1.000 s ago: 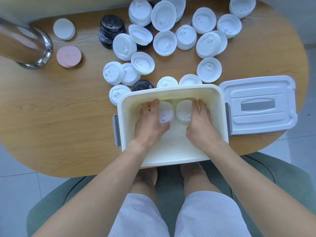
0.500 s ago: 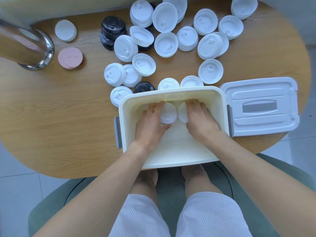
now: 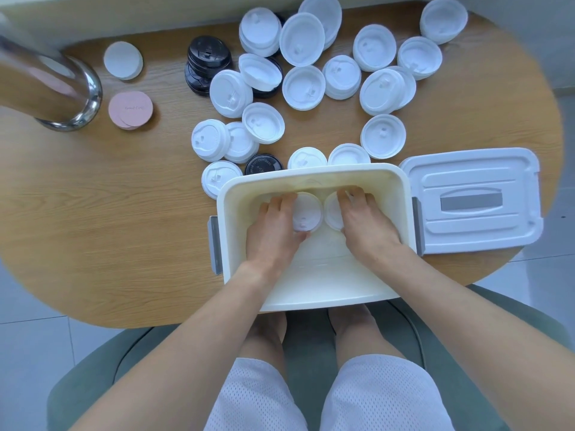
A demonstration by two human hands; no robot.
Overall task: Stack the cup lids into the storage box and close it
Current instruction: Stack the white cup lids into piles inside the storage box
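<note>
Cup lids (image 3: 306, 214) gripped by fingers (image 3: 287, 200) inside box (image 3: 311, 178).

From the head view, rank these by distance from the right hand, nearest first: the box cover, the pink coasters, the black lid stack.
Measured from the right hand:
1. Box cover, just to its right, beside the storage box.
2. Black lid stack, far side, up-left.
3. Pink coasters, far left, by the steel vessel.

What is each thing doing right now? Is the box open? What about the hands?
storage box: open, two white lids inside
box cover: off, flat on the table right of the box
left hand: holding the left lid in the box
right hand: holding the right lid in the box
black lids: stacked on the table
loose white lids: scattered on the table
</note>
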